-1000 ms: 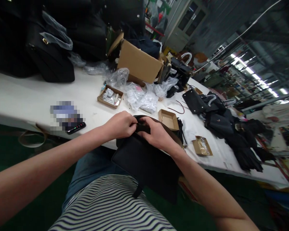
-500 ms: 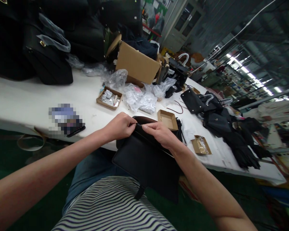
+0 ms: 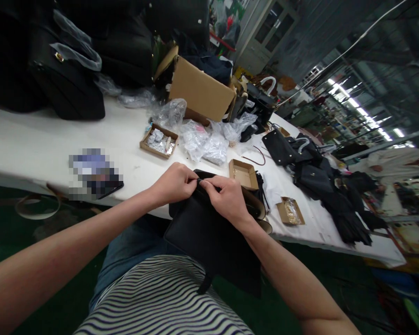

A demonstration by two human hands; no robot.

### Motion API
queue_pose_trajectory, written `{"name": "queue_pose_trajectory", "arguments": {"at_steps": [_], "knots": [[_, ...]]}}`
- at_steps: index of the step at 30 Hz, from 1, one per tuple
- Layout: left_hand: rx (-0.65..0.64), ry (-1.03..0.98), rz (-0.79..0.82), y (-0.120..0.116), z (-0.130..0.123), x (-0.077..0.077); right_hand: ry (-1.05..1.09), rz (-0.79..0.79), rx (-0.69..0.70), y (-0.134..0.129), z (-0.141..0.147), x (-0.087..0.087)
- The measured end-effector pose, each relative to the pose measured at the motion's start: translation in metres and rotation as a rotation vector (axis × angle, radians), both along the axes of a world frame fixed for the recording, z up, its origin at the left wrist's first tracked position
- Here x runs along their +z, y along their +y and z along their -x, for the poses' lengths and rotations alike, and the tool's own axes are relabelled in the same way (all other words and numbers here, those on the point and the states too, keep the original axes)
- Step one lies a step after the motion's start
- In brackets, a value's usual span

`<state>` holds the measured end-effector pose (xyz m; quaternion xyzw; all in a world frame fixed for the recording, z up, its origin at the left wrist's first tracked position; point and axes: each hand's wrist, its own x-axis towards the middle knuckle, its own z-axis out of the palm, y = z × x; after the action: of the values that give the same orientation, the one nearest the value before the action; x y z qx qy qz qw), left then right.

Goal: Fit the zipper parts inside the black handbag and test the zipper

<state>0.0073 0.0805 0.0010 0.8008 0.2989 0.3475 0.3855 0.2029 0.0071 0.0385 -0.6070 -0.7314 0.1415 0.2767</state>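
Note:
A black handbag (image 3: 209, 237) leans at the table's front edge against my body, its flap hanging down toward my striped shirt. My left hand (image 3: 178, 184) is closed, pinching the bag's upper edge near its left end. Close beside it, my right hand (image 3: 226, 197) pinches the same edge between thumb and fingers. The fingertips almost meet, and what exactly lies between them is too small to make out. At the right, the bag's opening shows a brown lining.
Beyond the bag, a small open carton (image 3: 243, 174), a box of metal parts (image 3: 158, 141) and plastic bags (image 3: 204, 142) lie on the white table (image 3: 132, 163). A phone (image 3: 106, 186) rests at left. Black bags (image 3: 310, 179) pile up right; a person (image 3: 387, 160) stands beyond.
My right hand has shifted slightly left along the bag's edge, closer to my left hand, and its fingers have curled in more. My left hand stays in place.

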Motion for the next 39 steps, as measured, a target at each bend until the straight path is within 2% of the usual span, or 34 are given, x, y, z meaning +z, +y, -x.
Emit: {"name": "queue_pose_trajectory", "arguments": {"at_steps": [10, 16, 20, 22, 26, 28, 32, 37, 39], "knots": [[-0.038, 0.013, 0.216, 0.007, 0.002, -0.003, -0.059, -0.022, 0.015, 0.003, -0.001, -0.002], [-0.088, -0.078, 0.440, 0.010, 0.004, -0.004, -0.084, 0.021, 0.051, 0.006, -0.002, 0.001], [-0.110, -0.100, 0.484, 0.011, 0.004, -0.003, -0.032, 0.069, 0.086, 0.008, -0.004, 0.005], [-0.125, -0.099, 0.477, 0.010, 0.004, -0.001, 0.051, 0.180, 0.102, 0.010, -0.010, 0.009], [-0.109, -0.082, 0.418, 0.005, 0.003, 0.002, 0.268, 0.645, 0.059, 0.012, -0.036, 0.019], [-0.096, -0.083, 0.398, 0.003, 0.002, 0.002, 0.317, 0.769, 0.041, 0.012, -0.048, 0.022], [-0.088, -0.089, 0.359, 0.002, 0.001, -0.001, 0.368, 0.710, 0.075, 0.011, -0.055, 0.022], [-0.102, -0.109, 0.427, 0.004, 0.002, -0.007, 0.353, 0.634, 0.081, 0.013, -0.040, 0.018], [-0.098, -0.117, 0.453, 0.004, 0.003, -0.008, 0.311, 0.531, 0.084, 0.012, -0.032, 0.016]]}}
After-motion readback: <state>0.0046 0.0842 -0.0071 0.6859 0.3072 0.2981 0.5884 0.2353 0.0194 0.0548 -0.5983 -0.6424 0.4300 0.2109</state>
